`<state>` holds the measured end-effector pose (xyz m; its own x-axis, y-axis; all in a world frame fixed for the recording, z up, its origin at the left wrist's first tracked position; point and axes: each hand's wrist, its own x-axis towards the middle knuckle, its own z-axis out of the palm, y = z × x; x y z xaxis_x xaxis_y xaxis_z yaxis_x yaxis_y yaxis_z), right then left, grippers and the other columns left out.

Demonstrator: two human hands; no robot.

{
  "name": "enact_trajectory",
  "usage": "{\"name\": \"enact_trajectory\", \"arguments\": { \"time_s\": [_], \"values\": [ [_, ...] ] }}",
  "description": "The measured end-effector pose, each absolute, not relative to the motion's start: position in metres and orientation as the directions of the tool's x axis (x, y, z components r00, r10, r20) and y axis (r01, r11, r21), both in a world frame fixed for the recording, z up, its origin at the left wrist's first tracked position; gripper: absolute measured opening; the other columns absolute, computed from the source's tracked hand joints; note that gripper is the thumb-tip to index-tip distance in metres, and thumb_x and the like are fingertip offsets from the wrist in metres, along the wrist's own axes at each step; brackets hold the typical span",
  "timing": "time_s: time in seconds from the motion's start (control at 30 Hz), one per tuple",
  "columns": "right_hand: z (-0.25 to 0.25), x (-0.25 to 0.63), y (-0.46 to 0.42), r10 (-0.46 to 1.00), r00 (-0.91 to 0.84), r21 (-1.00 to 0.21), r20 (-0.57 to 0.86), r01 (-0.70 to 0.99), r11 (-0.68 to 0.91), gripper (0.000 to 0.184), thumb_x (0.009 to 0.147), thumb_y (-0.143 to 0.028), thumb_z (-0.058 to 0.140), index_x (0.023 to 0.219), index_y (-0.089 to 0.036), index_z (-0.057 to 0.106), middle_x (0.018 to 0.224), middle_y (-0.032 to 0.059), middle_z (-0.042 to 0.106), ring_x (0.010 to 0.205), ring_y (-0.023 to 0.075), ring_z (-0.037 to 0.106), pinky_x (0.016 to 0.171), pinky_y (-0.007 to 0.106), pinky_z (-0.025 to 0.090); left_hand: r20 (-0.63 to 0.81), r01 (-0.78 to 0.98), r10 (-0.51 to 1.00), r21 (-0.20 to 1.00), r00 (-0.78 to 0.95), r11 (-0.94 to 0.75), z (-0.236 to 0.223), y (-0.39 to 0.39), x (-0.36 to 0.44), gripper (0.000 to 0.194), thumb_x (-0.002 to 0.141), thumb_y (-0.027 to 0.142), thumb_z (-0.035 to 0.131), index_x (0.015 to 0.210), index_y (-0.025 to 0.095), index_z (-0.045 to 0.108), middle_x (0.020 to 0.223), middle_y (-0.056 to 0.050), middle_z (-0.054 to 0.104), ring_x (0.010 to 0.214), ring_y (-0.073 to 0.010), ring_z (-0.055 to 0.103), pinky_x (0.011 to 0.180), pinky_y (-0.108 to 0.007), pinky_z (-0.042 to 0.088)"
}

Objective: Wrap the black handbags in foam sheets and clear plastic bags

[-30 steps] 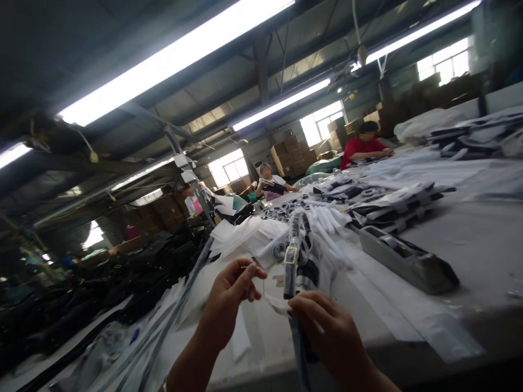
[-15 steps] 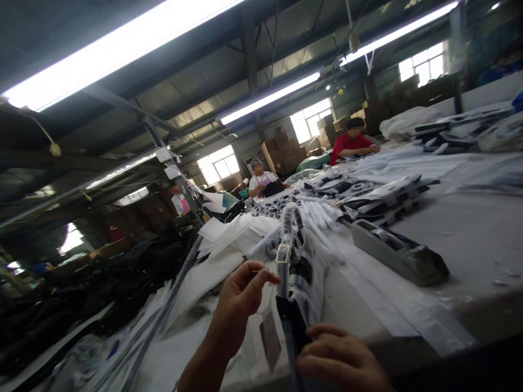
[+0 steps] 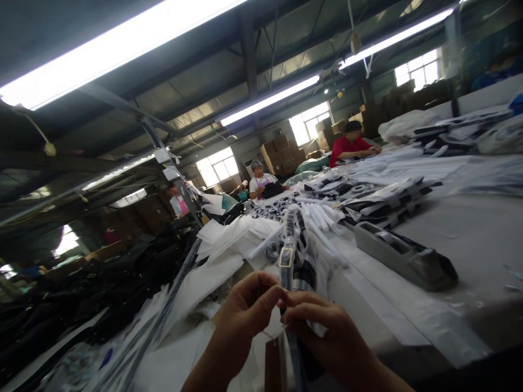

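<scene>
My left hand [image 3: 245,307] and my right hand [image 3: 327,324] meet fingertip to fingertip at the lower middle of the view. Both are closed in a pinch on a thin pale string [image 3: 267,333]. From that string hangs a dark brown hang tag [image 3: 273,362], just below my fingers. Right behind the fingertips runs a grey strap [image 3: 289,231] wrapped in clear film, with a rectangular gold-coloured buckle [image 3: 286,257]. A dark piece under the strap is mostly hidden by my right hand. Whether the string is looped around the strap cannot be made out.
A grey tape dispenser [image 3: 404,256] stands to the right on the white table. White sheets [image 3: 224,272] lie left, and wrapped rolls and strips [image 3: 318,212] spread farther back. Two co-workers sit across the table, one in a red shirt [image 3: 347,149].
My right hand has come up from the dark piece low down to meet my left hand at the string. The left hand has moved slightly down and right.
</scene>
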<state>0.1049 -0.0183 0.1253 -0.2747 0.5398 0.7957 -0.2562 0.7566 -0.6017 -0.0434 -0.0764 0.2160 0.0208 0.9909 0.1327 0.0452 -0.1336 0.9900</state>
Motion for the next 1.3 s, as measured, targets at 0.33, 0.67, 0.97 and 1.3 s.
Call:
{"name": "enact_trajectory", "arguments": {
  "time_s": [0.33,0.67,0.97,1.3],
  "values": [
    [0.110,0.136,-0.024,0.114,-0.101,-0.068,0.988,0.375,0.925,0.022,0.083,-0.006,0.065,0.099,-0.021,0.071,0.102,0.0031,0.078,0.097,0.0183,0.072,0.116,0.040,0.037,0.186,-0.007,0.963,0.981,-0.193,-0.191,0.212,-0.074,-0.040,0.025,0.085,0.038,0.071,0.092,0.018,0.059,0.086,-0.005,0.072,0.045,-0.0005,0.021,0.043,-0.018,0.013],
    [0.107,0.139,-0.032,0.381,-0.101,-0.364,0.919,0.155,0.918,0.029,0.092,-0.018,0.059,0.121,-0.021,0.062,0.118,0.0061,0.072,0.111,0.0178,0.068,0.102,0.027,0.052,0.213,-0.039,0.962,0.974,-0.173,-0.223,0.215,-0.076,-0.025,0.024,0.086,0.036,0.071,0.090,0.016,0.059,0.084,-0.006,0.071,0.044,0.0009,0.022,0.041,-0.017,0.012],
    [0.126,0.110,-0.032,0.686,-0.383,-0.776,0.619,-0.159,0.611,0.055,0.088,-0.034,0.066,0.138,-0.024,0.048,0.108,0.0049,0.072,0.105,0.0221,0.067,0.098,0.032,0.051,0.240,-0.056,0.969,0.968,-0.063,-0.244,0.213,-0.072,-0.016,0.017,0.090,0.033,0.067,0.092,0.018,0.061,0.085,-0.002,0.069,0.046,-0.0011,0.045,0.045,-0.015,0.037],
    [0.127,0.133,-0.029,0.694,-0.578,-0.892,0.430,-0.390,0.228,0.042,0.081,-0.050,0.071,0.113,-0.023,0.066,0.106,0.0051,0.068,0.106,0.0257,0.060,0.093,0.033,0.047,0.210,-0.134,0.976,0.967,-0.054,-0.215,0.203,-0.068,-0.012,0.015,0.091,0.032,0.066,0.093,0.018,0.061,0.092,-0.004,0.071,0.060,-0.0083,0.060,0.055,-0.020,0.049]
  ]
}}
